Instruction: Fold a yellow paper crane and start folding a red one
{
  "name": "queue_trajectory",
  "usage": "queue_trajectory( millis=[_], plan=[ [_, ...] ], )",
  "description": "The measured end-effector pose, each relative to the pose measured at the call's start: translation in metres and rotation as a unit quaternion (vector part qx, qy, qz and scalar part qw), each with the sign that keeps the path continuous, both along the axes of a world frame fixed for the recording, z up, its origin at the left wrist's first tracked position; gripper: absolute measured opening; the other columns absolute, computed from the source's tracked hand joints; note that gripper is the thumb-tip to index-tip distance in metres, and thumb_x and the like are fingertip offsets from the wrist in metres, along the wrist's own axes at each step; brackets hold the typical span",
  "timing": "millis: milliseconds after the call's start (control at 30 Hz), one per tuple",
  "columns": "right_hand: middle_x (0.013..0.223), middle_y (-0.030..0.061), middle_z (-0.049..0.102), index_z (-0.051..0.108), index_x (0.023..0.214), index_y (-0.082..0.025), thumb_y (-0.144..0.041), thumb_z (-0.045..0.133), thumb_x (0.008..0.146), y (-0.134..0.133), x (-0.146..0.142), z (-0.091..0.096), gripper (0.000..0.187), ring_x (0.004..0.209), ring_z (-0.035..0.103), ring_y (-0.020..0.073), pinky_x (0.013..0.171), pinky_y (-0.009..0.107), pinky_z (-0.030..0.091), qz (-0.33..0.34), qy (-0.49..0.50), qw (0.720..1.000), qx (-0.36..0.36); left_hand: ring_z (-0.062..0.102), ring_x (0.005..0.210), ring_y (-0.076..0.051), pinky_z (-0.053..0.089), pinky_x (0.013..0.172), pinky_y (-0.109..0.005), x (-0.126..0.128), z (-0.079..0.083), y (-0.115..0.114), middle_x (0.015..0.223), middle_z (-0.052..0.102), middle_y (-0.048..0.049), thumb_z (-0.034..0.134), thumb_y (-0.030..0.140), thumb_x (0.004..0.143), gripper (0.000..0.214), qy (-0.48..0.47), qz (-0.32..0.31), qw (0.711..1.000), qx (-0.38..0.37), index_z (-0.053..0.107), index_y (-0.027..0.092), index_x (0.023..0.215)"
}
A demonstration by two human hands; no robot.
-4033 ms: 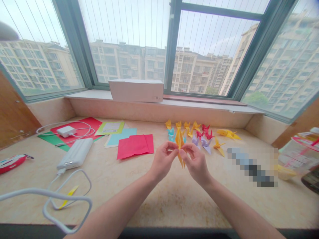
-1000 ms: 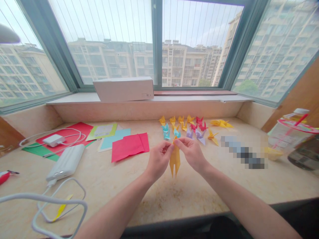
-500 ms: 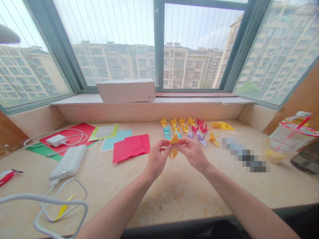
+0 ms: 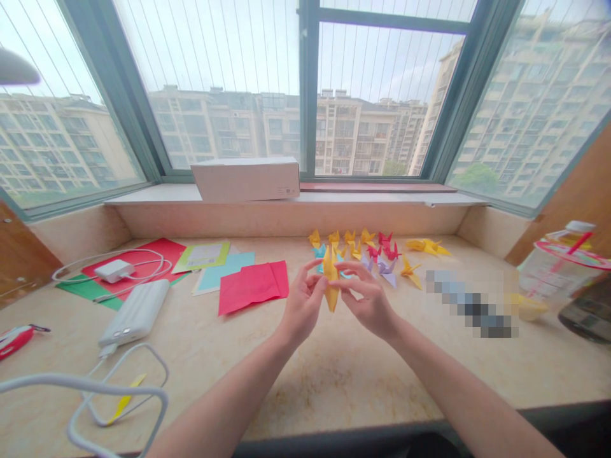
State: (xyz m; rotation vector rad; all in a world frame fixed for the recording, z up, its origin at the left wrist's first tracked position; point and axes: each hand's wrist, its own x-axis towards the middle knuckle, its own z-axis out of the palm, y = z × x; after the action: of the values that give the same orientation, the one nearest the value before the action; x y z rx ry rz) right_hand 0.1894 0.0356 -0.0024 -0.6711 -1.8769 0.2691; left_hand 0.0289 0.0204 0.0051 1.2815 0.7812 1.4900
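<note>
Yellow folded paper (image 4: 330,286) held tight by left hand (image 4: 303,304); right hand (image 4: 370,304) kept half open, just beside. Paper cranes (image 4: 356,248) finished, set in rows; red paper sheets (image 4: 252,286) left unfolded.

Apartment bay window (image 4: 309,95), marble ledge (image 4: 305,375), residential high-rises (image 4: 353,127) outside.

Yellow origami crane (image 4: 331,280), narrow folded body, pointed ends up and down, held in air nearly upright, slightly tilted, lengthwise creases showing; left hand (image 4: 303,304) close at its left side, curled fingers apparently pinching paper; right hand (image 4: 367,299) at its right, fingertips (image 4: 344,270) reaching toward upper part, touching or just beside, cannot tell which
</note>
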Motion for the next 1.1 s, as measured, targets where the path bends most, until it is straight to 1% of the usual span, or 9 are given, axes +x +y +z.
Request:
queue_trajectory(
  millis=[133, 267, 333, 433, 500, 633, 833, 1000, 1100],
  plan=[
    [0.126, 0.0071, 0.062, 0.07, 0.115, -0.033, -0.009, 0.052, 0.088, -0.001, 0.002, 0.003, 0.04, 0.116, 0.06, 0.023, 0.097, 0.044, 0.05, -0.002, -0.005, 1.0, 0.002, 0.067, 0.083, -0.016, 0.051, 0.076, -0.027, 0.0, -0.002, 0.002, 0.09, 0.068, -0.0033, 0.066, 0.033, 0.086, 0.044, -0.005, -0.011, 1.0, 0.022, 0.051, 0.022, 0.126],
    [0.129, 0.0074, 0.062, 0.068, 0.118, -0.032, -0.013, 0.053, 0.091, -0.002, 0.004, 0.005, 0.037, 0.119, 0.059, 0.0239, 0.099, 0.044, 0.049, -0.002, -0.009, 1.0, 0.006, 0.068, 0.076, -0.014, 0.054, 0.075, -0.03, 0.001, -0.002, 0.0, 0.102, 0.065, -0.0043, 0.066, 0.034, 0.086, 0.043, -0.011, -0.04, 0.999, 0.035, 0.052, 0.024, 0.125],
    [0.129, 0.0075, 0.063, 0.069, 0.116, -0.031, -0.014, 0.054, 0.091, -0.002, 0.004, 0.004, 0.034, 0.119, 0.06, 0.0238, 0.1, 0.044, 0.049, -0.005, -0.01, 1.0, 0.008, 0.068, 0.08, -0.015, 0.055, 0.077, -0.032, 0.0, 0.0, -0.001, 0.105, 0.064, -0.0053, 0.062, 0.037, 0.088, 0.039, -0.003, -0.046, 0.998, 0.036, 0.053, 0.023, 0.124],
    [0.128, 0.0074, 0.064, 0.07, 0.114, -0.03, -0.015, 0.056, 0.092, 0.0, 0.004, 0.003, 0.03, 0.116, 0.061, 0.0229, 0.099, 0.043, 0.05, -0.01, -0.007, 1.0, 0.016, 0.067, 0.094, -0.019, 0.055, 0.083, -0.034, -0.001, 0.001, -0.002, 0.108, 0.065, -0.0071, 0.052, 0.042, 0.094, 0.034, 0.006, -0.029, 0.999, 0.032, 0.057, 0.021, 0.119],
    [0.127, 0.0076, 0.065, 0.07, 0.114, -0.029, -0.016, 0.058, 0.091, 0.002, 0.005, 0.002, 0.029, 0.115, 0.062, 0.0226, 0.1, 0.042, 0.051, -0.007, -0.01, 1.0, 0.029, 0.066, 0.098, -0.02, 0.054, 0.084, -0.034, -0.001, 0.001, -0.001, 0.108, 0.066, -0.0072, 0.05, 0.044, 0.094, 0.033, 0.013, -0.012, 0.999, 0.031, 0.059, 0.02, 0.115],
    [0.125, 0.0082, 0.066, 0.07, 0.114, -0.028, -0.016, 0.058, 0.092, 0.004, 0.008, 0.004, 0.027, 0.114, 0.063, 0.022, 0.098, 0.039, 0.052, 0.011, -0.024, 0.999, 0.041, 0.065, 0.091, -0.018, 0.054, 0.079, -0.029, -0.002, -0.002, 0.003, 0.099, 0.068, -0.0055, 0.054, 0.045, 0.092, 0.031, 0.03, 0.012, 0.999, 0.035, 0.061, 0.019, 0.107],
    [0.122, 0.0075, 0.067, 0.071, 0.108, -0.028, -0.018, 0.058, 0.093, 0.006, 0.016, 0.006, 0.022, 0.113, 0.064, 0.0217, 0.095, 0.038, 0.053, 0.032, -0.033, 0.999, 0.018, 0.062, 0.083, -0.015, 0.051, 0.075, -0.025, -0.002, -0.006, 0.005, 0.09, 0.067, -0.0034, 0.054, 0.043, 0.093, 0.026, 0.058, 0.031, 0.996, 0.055, 0.064, 0.019, 0.101],
    [0.112, 0.0067, 0.07, 0.069, 0.101, -0.026, -0.018, 0.056, 0.094, 0.004, 0.011, 0.004, 0.017, 0.105, 0.067, 0.0207, 0.091, 0.038, 0.054, -0.001, 0.011, 1.0, 0.016, 0.063, 0.085, -0.016, 0.053, 0.072, -0.026, 0.0, -0.008, 0.004, 0.097, 0.065, -0.004, 0.048, 0.041, 0.095, 0.026, 0.066, -0.004, 0.997, 0.039, 0.062, 0.021, 0.103],
    [0.106, 0.0062, 0.071, 0.067, 0.098, -0.025, -0.018, 0.056, 0.094, 0.002, 0.006, 0.004, 0.014, 0.099, 0.068, 0.0201, 0.088, 0.037, 0.054, -0.034, 0.039, 0.998, 0.025, 0.063, 0.089, -0.016, 0.052, 0.078, -0.028, 0.001, -0.008, 0.002, 0.102, 0.066, -0.0056, 0.047, 0.036, 0.097, 0.024, 0.081, -0.025, 0.995, 0.06, 0.06, 0.02, 0.109]
  ],
)
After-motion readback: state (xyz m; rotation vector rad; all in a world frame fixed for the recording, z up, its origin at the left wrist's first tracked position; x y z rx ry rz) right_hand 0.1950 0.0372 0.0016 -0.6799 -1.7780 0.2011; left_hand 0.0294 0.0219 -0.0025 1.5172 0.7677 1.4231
